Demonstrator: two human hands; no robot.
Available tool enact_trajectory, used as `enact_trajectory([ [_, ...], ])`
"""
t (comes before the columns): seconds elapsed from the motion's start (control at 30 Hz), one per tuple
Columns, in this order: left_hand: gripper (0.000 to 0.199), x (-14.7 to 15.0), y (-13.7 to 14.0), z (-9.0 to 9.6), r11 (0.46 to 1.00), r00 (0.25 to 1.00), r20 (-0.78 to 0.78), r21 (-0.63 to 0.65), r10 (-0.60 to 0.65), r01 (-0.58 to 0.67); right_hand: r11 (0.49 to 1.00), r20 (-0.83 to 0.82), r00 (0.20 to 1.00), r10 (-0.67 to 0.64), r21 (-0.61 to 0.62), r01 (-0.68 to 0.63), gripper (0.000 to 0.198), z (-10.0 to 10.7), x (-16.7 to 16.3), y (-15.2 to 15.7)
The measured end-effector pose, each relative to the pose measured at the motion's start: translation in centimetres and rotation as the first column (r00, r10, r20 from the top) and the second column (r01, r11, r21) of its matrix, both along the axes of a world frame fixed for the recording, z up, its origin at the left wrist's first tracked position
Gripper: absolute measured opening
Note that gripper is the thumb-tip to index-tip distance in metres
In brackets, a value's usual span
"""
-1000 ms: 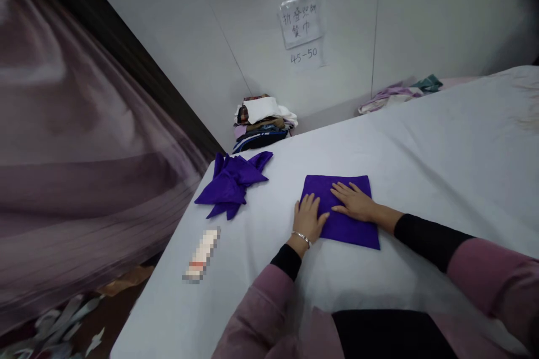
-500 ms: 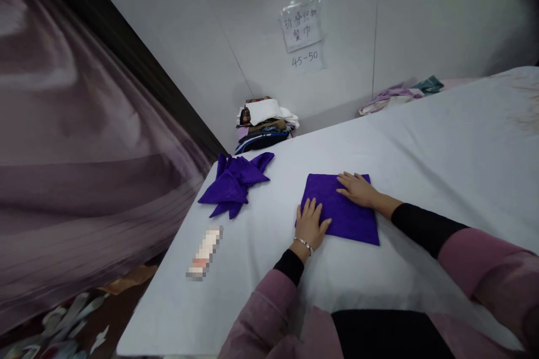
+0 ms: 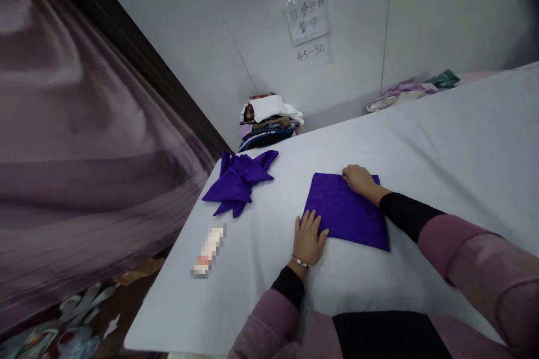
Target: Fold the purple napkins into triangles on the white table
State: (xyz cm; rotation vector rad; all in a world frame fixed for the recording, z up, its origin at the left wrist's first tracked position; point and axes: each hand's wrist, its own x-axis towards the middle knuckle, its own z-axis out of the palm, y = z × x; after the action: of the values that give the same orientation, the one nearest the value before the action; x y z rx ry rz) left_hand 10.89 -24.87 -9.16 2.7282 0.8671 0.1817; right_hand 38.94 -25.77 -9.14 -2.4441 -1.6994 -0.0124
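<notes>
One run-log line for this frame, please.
left hand: flat on near-left corner of folded purple cloth | right hand: on its far corner | crumpled purple cloth: left, apart

A crumpled purple cloth (image 3: 238,181) lies near a stack of folded fabrics (image 3: 269,121) under a paper sign (image 3: 309,16).

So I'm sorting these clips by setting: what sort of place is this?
Probably a fabric-folding work station: a sheet-covered table with a flat purple cloth, a stack of folded fabrics by the wall, and a handwritten sign.

One flat purple cloth (image 3: 345,212), one crumpled purple cloth (image 3: 238,180), two clothes piles (image 3: 269,121) (image 3: 415,90), one paper notice (image 3: 308,16).
</notes>
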Motion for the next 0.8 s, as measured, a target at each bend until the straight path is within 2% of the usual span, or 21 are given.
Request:
enact_trajectory([
  [0.13,0.044,0.0,-0.1,0.3,1.000,1.000,0.002,0.002,0.005,-0.005,1.000,-0.012,1.000,-0.003,0.012,0.003,0.028,0.6,-0.4,-0.2],
  [0.2,0.044,0.0,-0.2,0.4,1.000,1.000,0.008,0.027,0.001,-0.001,0.998,-0.028,0.998,0.057,0.041,-0.056,0.032,0.8,-2.0,-1.1],
  [0.27,0.045,0.0,-0.3,0.4,0.998,1.000,0.003,0.060,-0.016,0.016,0.981,-0.062,0.983,0.174,0.096,-0.168,0.040,0.8,-4.8,-2.7],
  [0.37,0.049,0.1,-0.1,0.0,0.997,0.998,-0.060,0.066,-0.036,0.040,0.930,-0.144,0.923,0.357,0.149,-0.336,0.054,0.2,-10.0,-6.3],
  [0.47,0.051,0.2,0.4,-0.4,0.997,0.993,-0.114,0.055,-0.040,0.046,0.897,-0.203,0.875,0.440,0.140,-0.419,0.069,-0.6,-13.6,-9.9],
  [0.57,0.052,0.2,0.7,-0.3,0.997,0.992,-0.116,0.064,-0.044,0.052,0.910,-0.187,0.893,0.410,0.150,-0.386,0.074,-1.0,-14.1,-12.8],
  [0.7,0.049,0.9,-0.3,0.5,0.993,0.997,-0.074,0.119,-0.019,0.028,0.909,-0.105,0.918,0.383,0.223,-0.353,0.071,-1.8,-12.7,-15.4],
  [0.8,0.047,2.0,-2.0,0.9,0.983,0.994,-0.011,0.147,-0.109,0.109,0.921,-0.116,0.927,0.356,0.212,-0.327,0.075,-2.8,-12.1,-16.7],
])
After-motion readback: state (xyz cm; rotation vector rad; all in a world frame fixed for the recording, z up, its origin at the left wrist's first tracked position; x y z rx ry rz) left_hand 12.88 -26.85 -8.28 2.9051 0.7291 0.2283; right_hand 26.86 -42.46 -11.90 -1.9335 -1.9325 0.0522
